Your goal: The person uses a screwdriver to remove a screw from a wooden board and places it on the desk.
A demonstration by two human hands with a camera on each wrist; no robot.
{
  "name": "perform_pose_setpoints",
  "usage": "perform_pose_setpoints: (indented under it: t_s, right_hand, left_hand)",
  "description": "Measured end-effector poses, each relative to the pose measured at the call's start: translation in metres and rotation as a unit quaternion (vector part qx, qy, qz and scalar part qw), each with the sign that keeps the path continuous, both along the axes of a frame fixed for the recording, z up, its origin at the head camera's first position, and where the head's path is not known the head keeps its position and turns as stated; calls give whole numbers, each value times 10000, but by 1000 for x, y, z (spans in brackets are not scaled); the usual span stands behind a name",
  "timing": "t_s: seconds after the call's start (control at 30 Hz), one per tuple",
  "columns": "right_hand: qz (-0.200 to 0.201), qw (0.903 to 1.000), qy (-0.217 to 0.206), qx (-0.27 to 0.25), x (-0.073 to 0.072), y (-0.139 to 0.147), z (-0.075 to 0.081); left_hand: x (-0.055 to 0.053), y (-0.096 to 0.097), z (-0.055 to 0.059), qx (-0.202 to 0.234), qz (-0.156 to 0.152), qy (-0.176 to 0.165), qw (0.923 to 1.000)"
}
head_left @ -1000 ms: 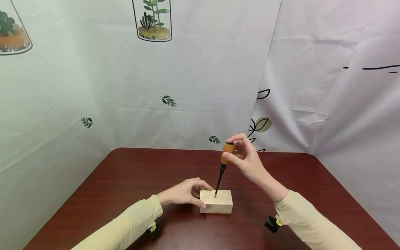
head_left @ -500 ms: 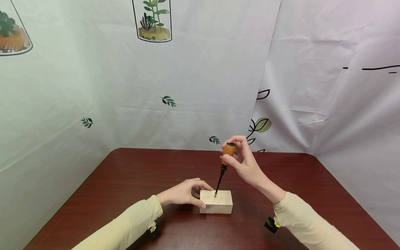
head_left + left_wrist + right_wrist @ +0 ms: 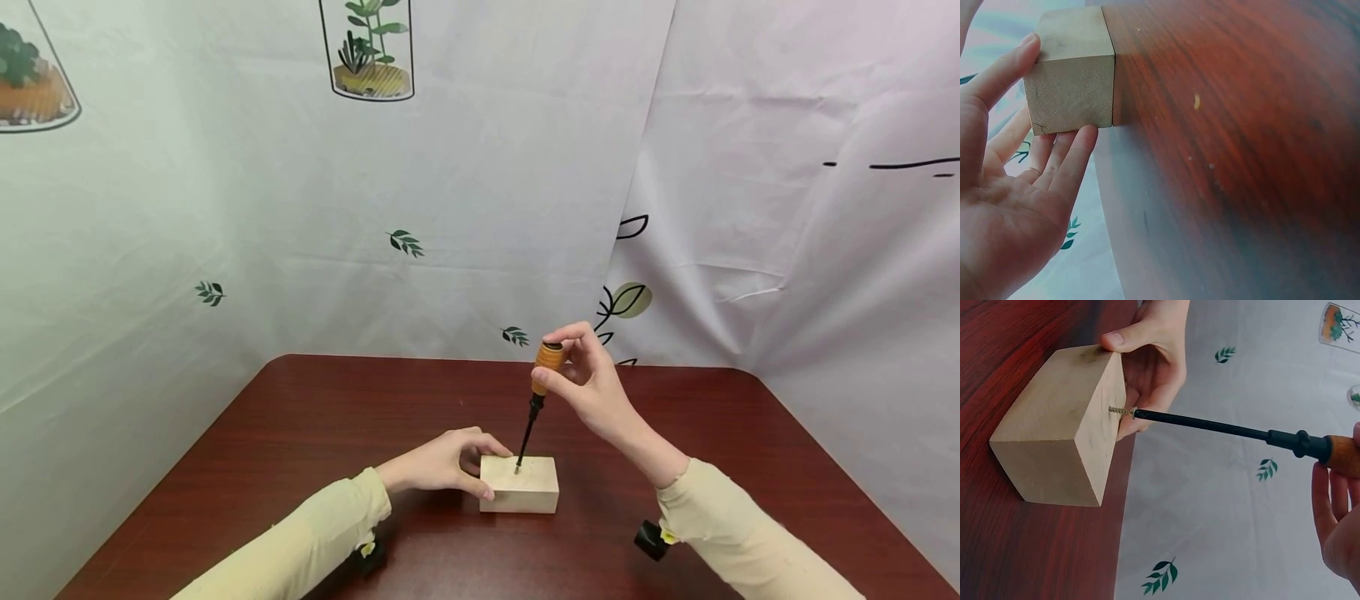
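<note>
the left hand (image 3: 442, 461) is gripping a wooden block (image 3: 536, 477) on a red table (image 3: 337, 408), the right hand (image 3: 596, 390) is holding a screwdriver (image 3: 536, 405) by its orange handle (image 3: 550, 357); the black shaft (image 3: 527, 435) is slanting down to a metal piece (image 3: 517, 470) on the block's top, and leaf-printed cloth (image 3: 480, 167) is hanging behind

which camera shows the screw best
The right wrist view: the screw appears close and side-on, its thread visible between the wooden block and the screwdriver. The head view shows it only as a tiny speck below the tip; the left wrist view doesn't show it.
</note>
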State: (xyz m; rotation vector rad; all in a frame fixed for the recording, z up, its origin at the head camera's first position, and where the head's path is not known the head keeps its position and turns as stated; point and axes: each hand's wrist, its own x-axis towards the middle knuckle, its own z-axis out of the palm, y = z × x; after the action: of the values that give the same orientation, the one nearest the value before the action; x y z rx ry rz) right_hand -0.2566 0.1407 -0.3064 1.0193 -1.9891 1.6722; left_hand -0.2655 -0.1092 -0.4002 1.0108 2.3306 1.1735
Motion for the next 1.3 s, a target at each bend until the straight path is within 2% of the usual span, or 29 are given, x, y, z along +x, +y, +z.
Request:
perform_pose_setpoints:
  t_s: [0.13,0.37,0.5,0.57,0.77,0.97,1.3]
  right_hand:
    - [-24,9999,70,89,1,2,0]
    - [666,9975,231,17,0,4,-5]
    - [829,9963,231,-72,-2,4,-6]
    - [755,9969,212,-83,-3,4,-6]
    - [163,9998,-60,-27,-3,1,-5]
    - [65,9995,-284,-154,-2,1,-2]
    - [80,9997,136,-201,-3,4,-3]
  left_hand:
    - [0,1,1,3,-4,-3,10000]
    - [-1,1,1,20,-42,5,10000]
    - [-1,1,1,20,-55,-5,10000]
    - [-1,2,1,22,-55,-2,10000]
    - [0,1,1,20,-77,43,10000]
    - [0,1,1,-17,-22,-20,10000]
    - [-1,1,-1,53,-34,-16,10000]
